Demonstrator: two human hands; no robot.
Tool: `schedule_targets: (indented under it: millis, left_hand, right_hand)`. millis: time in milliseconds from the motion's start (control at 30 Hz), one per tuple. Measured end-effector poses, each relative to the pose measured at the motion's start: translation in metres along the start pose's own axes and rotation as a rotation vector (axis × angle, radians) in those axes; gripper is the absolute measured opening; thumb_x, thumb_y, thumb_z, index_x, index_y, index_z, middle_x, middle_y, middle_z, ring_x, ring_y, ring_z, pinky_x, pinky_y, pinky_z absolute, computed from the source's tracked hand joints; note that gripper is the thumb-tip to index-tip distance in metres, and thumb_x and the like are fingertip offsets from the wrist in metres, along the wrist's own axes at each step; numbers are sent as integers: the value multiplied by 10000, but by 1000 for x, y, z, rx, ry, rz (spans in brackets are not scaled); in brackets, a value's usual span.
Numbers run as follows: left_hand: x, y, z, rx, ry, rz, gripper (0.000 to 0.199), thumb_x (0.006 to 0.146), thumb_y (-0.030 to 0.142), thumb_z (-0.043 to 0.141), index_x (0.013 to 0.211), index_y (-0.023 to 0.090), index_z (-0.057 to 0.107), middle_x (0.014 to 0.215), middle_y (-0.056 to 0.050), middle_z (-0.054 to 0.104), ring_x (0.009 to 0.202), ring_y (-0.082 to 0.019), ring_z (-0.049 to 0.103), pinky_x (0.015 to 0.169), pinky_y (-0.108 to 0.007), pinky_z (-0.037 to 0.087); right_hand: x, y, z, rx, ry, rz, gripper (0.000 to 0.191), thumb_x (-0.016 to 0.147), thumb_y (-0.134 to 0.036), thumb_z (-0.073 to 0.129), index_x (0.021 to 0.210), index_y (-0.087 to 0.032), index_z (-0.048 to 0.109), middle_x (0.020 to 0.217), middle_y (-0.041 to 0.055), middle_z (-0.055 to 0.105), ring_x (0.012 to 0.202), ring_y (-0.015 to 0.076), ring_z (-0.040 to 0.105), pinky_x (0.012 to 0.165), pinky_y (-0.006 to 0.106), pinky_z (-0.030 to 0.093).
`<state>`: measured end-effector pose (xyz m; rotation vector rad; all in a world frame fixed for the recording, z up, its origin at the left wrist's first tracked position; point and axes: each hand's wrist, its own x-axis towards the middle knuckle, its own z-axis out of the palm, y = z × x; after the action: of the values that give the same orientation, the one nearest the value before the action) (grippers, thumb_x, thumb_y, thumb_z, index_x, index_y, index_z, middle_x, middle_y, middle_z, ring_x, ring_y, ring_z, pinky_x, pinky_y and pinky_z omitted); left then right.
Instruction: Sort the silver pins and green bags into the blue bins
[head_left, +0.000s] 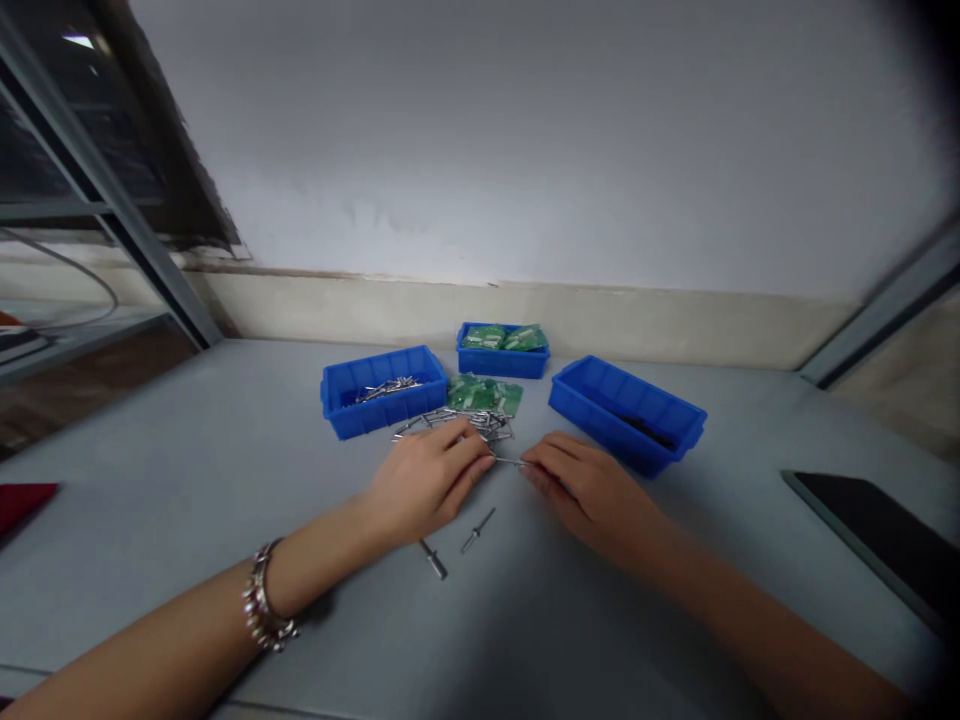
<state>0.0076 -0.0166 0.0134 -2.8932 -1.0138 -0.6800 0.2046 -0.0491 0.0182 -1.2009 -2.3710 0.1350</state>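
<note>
A thin silver blind rivet (508, 460) spans the small gap between my hands, lying roughly level just above the table. My left hand (427, 478) pinches its left end between thumb and fingers. At the other end, the fingertips of my right hand (589, 487) are closed on it; they partly hide that end. Behind my left fingers spreads a pile of loose rivets (495, 428). Nearer to me lie one single rivet (477, 531) and another rivet (433, 562), the latter partly covered by my left hand.
A blue bin (386, 405) with rivets stands at the left. Green packets (487, 393) lie beside it, with more in the back blue bin (502, 362). Dark small parts sit in the right blue bin (600, 415). A dark flat tablet-like object (874, 530) lies far right.
</note>
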Motion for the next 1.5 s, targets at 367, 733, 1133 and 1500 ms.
schedule_targets:
  millis: [367, 733, 1133, 1500]
  left_hand:
    - [-1, 1, -3, -48, 57, 24, 234, 896, 255, 334, 890, 144, 539, 843, -59, 532, 742, -146, 519, 648, -271, 446]
    - [-1, 1, -1, -19, -29, 4, 268, 903, 276, 309, 862, 144, 538, 825, -56, 523, 720, -148, 522, 623, -272, 441]
    - [0, 0, -2, -26, -19, 17, 262, 900, 273, 318, 845, 144, 538, 818, -54, 522, 720, -149, 519, 629, -274, 443]
    - [4, -10, -15, 39, 174, -53, 177, 884, 233, 369, 866, 150, 524, 901, -50, 527, 779, -136, 532, 706, -267, 454]
  right_hand:
    - [1, -1, 1, -12, -99, 30, 206, 876, -168, 385, 863, -145, 589, 804, 70, 607, 741, 179, 556, 685, 316, 448]
    - [0, -1, -1, -17, -21, 31, 237, 889, -183, 353, 840, -145, 582, 790, 71, 597, 753, 186, 548, 692, 324, 446]
    - [1, -1, -4, 22, -3, 48, 238, 891, -165, 348, 814, -132, 571, 786, 70, 589, 758, 180, 538, 697, 307, 432]
    - [-1, 4, 5, 14, -98, 108, 228, 881, -202, 379, 1052, -130, 512, 985, 103, 597, 909, 222, 557, 793, 378, 437]
